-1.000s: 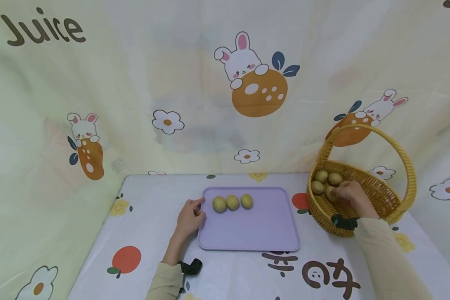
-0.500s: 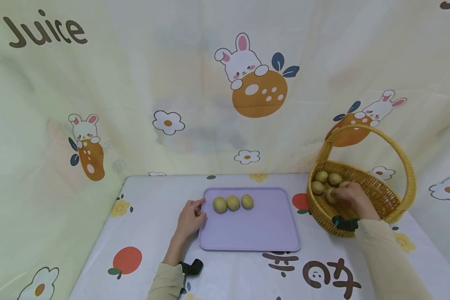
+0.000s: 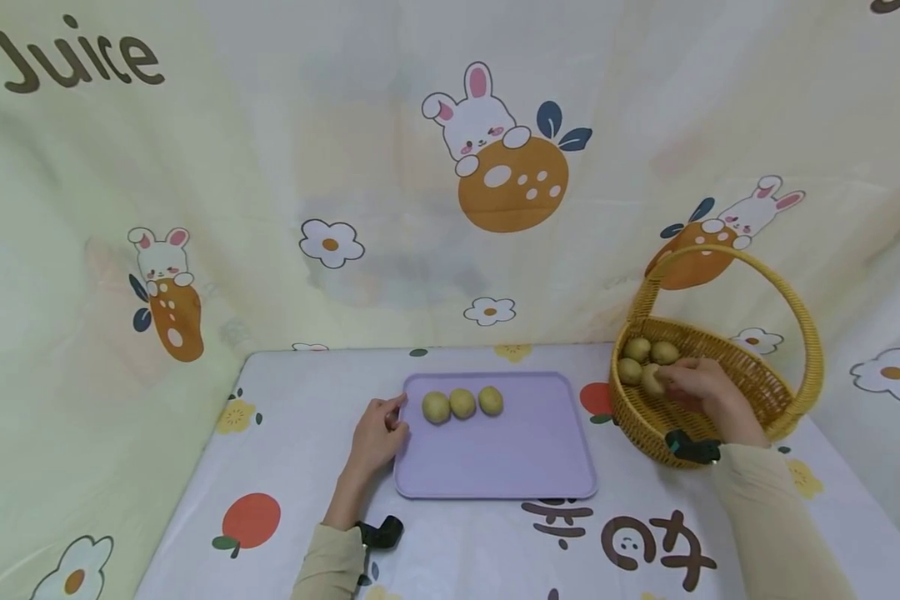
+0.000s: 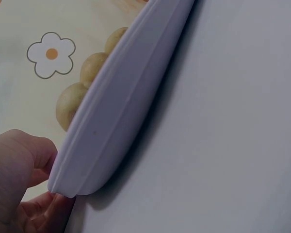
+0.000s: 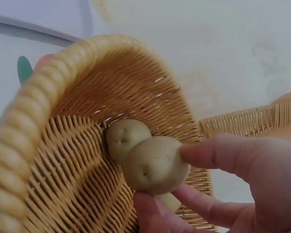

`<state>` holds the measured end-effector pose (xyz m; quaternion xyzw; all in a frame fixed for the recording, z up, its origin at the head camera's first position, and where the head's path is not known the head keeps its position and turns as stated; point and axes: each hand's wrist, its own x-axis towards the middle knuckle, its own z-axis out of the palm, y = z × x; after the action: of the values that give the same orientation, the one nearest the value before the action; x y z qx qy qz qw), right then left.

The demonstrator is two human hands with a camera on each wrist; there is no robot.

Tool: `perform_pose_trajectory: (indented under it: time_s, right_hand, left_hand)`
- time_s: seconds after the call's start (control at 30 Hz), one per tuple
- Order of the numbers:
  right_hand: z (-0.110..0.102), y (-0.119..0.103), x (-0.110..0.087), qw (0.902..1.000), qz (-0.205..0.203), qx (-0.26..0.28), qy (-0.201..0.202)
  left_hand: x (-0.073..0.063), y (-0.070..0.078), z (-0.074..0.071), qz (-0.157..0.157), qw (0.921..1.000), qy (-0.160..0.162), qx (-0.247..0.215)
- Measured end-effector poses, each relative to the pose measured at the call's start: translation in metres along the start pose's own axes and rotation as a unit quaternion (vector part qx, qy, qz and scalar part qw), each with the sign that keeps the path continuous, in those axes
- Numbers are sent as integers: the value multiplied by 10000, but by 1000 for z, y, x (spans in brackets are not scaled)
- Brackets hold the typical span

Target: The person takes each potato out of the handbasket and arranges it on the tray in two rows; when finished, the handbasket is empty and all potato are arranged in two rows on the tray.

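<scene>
My right hand (image 3: 701, 387) reaches inside the yellow wicker basket (image 3: 750, 367), pinching a small round potato (image 5: 156, 165) between thumb and fingers. Behind that one, another potato (image 5: 127, 138) lies against the basket wall, and several show together at the basket's left end in the head view. The left hand (image 3: 378, 435) pinches the left rim of a lilac tray (image 3: 495, 462); its thumb and fingers meet the tray corner in the left wrist view. Along the back left of the tray sit three potatoes in a row, the leftmost potato (image 3: 436, 407) nearest the left hand.
The basket's tall arched handle (image 3: 810, 333) rises over its opening on the right of the table. A printed cloth (image 3: 292, 467) covers the table, and a patterned curtain (image 3: 390, 167) hangs behind and at both sides.
The right hand has raised its potato slightly within the basket. The left hand stays at the tray rim, and the head view has shifted a little.
</scene>
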<state>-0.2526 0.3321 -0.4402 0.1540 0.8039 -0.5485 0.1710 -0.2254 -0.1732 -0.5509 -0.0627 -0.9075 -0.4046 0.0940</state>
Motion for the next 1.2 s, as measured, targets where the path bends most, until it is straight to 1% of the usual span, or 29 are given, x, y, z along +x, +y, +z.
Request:
perform_pose_trajectory:
  time_s: [0.23, 0.53, 0.97, 1.2]
  right_hand:
    - [0, -2, -3, 9991, 6, 253, -350]
    - [1, -2, -8, 9970, -36, 558, -543]
    - [6, -4, -10, 9947, -391, 602, -740]
    - [16, -8, -18, 9930, -733, 648, -666]
  left_hand:
    - [0, -2, -1, 22, 10000, 29, 9]
    - [0, -2, 0, 73, 10000, 36, 21]
    - [0, -3, 1, 102, 9999, 31, 43]
    - [0, -3, 1, 6, 10000, 2, 0]
